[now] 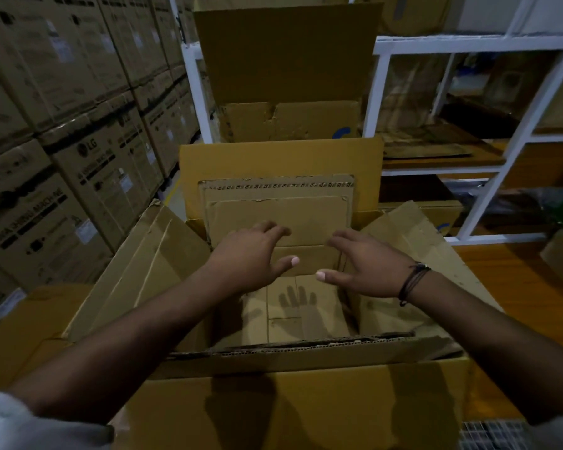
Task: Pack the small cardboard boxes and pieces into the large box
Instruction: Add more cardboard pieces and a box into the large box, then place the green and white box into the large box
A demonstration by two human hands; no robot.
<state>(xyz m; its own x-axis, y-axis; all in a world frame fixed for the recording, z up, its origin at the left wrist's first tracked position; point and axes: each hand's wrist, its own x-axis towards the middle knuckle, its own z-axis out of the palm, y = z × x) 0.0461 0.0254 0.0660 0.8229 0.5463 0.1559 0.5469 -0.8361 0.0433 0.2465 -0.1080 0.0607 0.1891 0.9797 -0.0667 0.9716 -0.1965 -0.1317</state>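
The large open cardboard box (306, 394) stands right in front of me with its flaps spread outward. Flat cardboard pieces (278, 216) stand upright against its far inner wall. More flat pieces (301, 311) lie on its bottom, with my hands' shadows on them. My left hand (252, 254) hovers over the box's opening with fingers spread and loose, its fingertips at the upright pieces. My right hand (363, 264), a dark cord on its wrist, hovers beside it, palm down, also holding nothing.
Another open cardboard box (290, 121) stands behind the large one. Stacked appliance cartons (62, 151) fill the left side. A white metal rack (478, 43) with cardboard on its shelves rises at the right. An orange-brown surface (514, 274) lies to the right of the box.
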